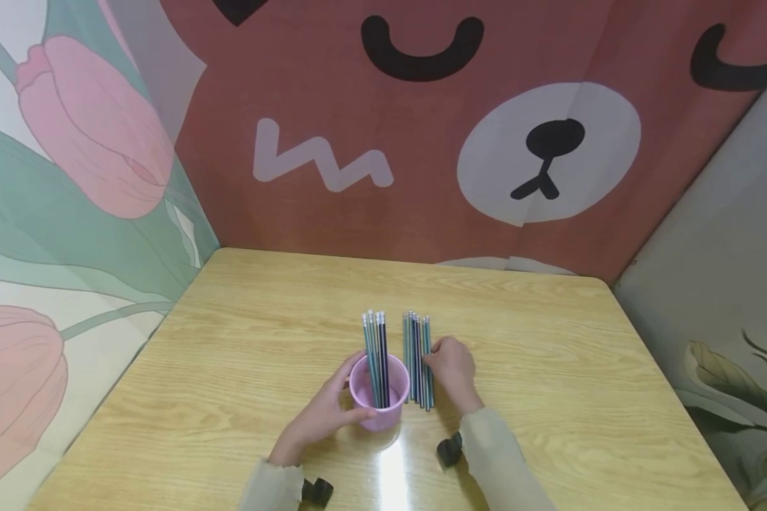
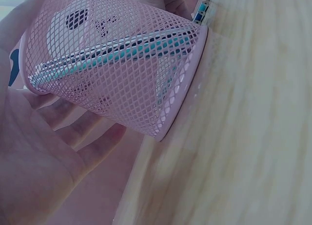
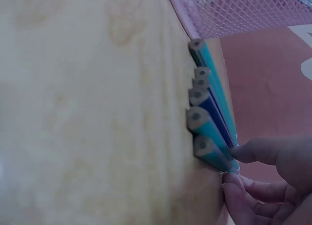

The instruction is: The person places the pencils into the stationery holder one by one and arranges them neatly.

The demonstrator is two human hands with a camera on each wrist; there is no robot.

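Observation:
A pink mesh pencil cup (image 1: 378, 421) stands on the table with several teal and dark blue pencils (image 1: 373, 348) leaning in it, their eraser ends up. My left hand (image 1: 322, 410) holds the cup from its left side, thumb near the rim; the left wrist view shows the fingers spread along the mesh (image 2: 112, 98). To the right of the cup, more unsharpened pencils (image 1: 415, 369) lie side by side in a row. With thumb and fingertips, my right hand (image 1: 454, 363) pinches the outermost teal pencil (image 3: 210, 153) of that row.
The wooden table (image 1: 262, 319) runs back to a wall hanging (image 1: 319, 220) with a bear face. A flower-patterned hanging (image 1: 102, 248) borders the left side, and a grey one (image 1: 709, 248) the right. Black wrist devices (image 1: 449, 451) sit at both sleeves.

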